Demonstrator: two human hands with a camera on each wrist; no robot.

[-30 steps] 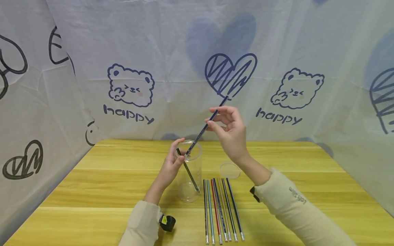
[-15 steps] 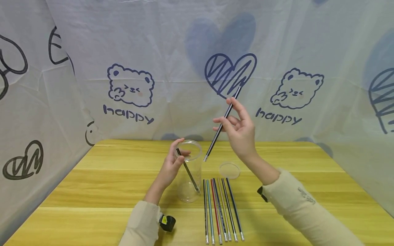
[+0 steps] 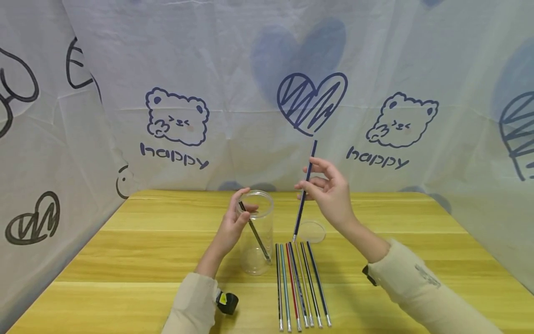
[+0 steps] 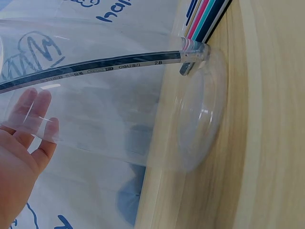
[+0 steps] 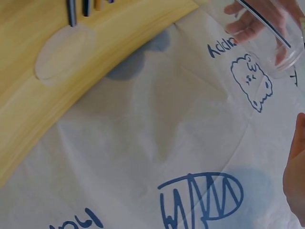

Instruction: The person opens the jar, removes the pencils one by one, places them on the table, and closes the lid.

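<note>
My left hand [image 3: 232,225] grips a tall clear plastic jar [image 3: 263,241] near its rim, thumb and fingers on either side. One dark pencil [image 4: 124,62] leans inside the jar, its metal-capped end at the bottom. To the right of the jar, my right hand [image 3: 329,195] pinches a dark blue pencil [image 3: 306,188] between thumb and fingers. This pencil is steeply tilted, eraser end down, just beyond the far ends of several pencils [image 3: 298,283] lying side by side on the table. Only an edge of the right hand [image 5: 294,176] shows in the right wrist view.
A clear round lid [image 3: 314,232] lies flat behind the row of pencils. The wood-grain table [image 3: 125,260] ends at a white cloth backdrop [image 3: 233,130] with printed bears and hearts. A black wrist device [image 3: 227,303] sits at the left sleeve.
The right hand has moved the dark blue pencil from the jar's mouth, first rightward, then down towards the row, turning it more upright. The left hand and jar have stayed in place.
</note>
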